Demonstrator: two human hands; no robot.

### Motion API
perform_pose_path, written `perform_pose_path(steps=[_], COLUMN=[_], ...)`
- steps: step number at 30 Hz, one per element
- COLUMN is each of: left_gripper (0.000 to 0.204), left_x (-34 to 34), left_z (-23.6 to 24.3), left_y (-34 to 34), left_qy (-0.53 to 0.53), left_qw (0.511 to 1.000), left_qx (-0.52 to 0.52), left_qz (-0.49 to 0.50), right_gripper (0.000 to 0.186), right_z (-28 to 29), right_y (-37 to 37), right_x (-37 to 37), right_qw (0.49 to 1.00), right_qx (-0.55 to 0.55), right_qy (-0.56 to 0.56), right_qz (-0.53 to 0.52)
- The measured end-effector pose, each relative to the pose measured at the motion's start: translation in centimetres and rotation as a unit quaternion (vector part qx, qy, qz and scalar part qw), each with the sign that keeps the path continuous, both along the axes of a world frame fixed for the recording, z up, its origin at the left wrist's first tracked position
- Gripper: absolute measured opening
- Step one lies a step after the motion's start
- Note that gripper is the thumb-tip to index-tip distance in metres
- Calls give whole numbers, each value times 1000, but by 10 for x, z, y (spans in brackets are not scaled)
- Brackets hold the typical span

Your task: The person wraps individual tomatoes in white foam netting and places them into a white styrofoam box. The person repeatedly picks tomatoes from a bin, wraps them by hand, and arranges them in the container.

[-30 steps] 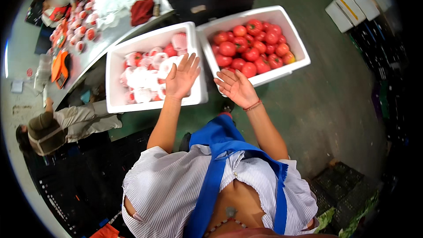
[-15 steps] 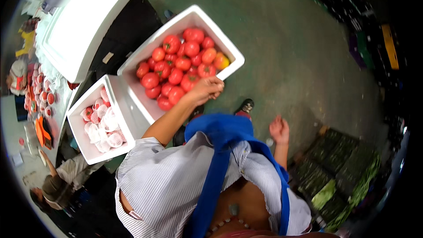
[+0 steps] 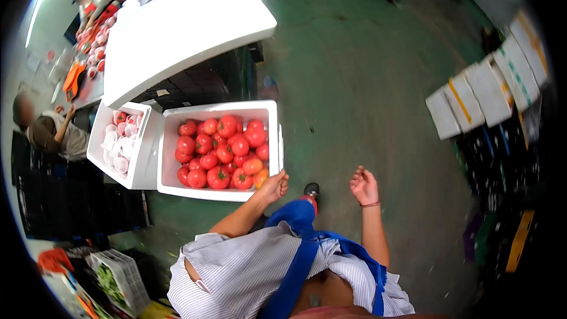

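A large white foam box full of loose red tomatoes stands ahead to my left. At its near right corner is my left hand, with fingers curled in and nothing visible in them. I cannot tell whether its knuckles touch the box wall. My right hand hangs over the floor to the right, fingers loosely bent and apart, holding nothing. Left of the tomato box sits a smaller white foam box holding fruit in white foam net sleeves.
A white-topped table stands behind the boxes. Co-workers are at the far left. White cartons and dark crates line the right. A grey crate of greens is at lower left. Green floor lies ahead.
My body and view have turned left, so the surroundings have swung clockwise. My left hand, earlier over the tomato box's near edge, is now by its corner. My right hand stays empty.
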State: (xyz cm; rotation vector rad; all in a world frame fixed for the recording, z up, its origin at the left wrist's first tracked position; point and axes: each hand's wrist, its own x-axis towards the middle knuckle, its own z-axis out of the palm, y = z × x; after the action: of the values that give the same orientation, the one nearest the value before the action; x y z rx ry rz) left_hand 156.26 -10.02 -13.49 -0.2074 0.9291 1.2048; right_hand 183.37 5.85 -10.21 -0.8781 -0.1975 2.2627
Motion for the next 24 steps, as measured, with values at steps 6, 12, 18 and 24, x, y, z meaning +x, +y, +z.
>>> perform_pose_path(steps=[6, 12, 18, 24], left_gripper=[32, 82, 51, 51], left_x=[-1, -144, -201, -113], left_z=[4, 172, 194, 202], left_y=[128, 214, 262, 284], left_qy=[-1, 285, 262, 296], left_qw=[984, 809, 704, 559], left_qx=[113, 104, 86, 150], left_qz=[140, 504, 655, 760], right_gripper=[18, 16, 20, 13], right_z=[-42, -146, -142, -131], right_y=[125, 234, 429, 596], right_x=[-18, 66, -30, -177], right_qw=[942, 919, 899, 897], right_qx=[67, -227, -70, -5], right_qy=[-213, -254, -236, -168], right_qz=[251, 198, 362, 408])
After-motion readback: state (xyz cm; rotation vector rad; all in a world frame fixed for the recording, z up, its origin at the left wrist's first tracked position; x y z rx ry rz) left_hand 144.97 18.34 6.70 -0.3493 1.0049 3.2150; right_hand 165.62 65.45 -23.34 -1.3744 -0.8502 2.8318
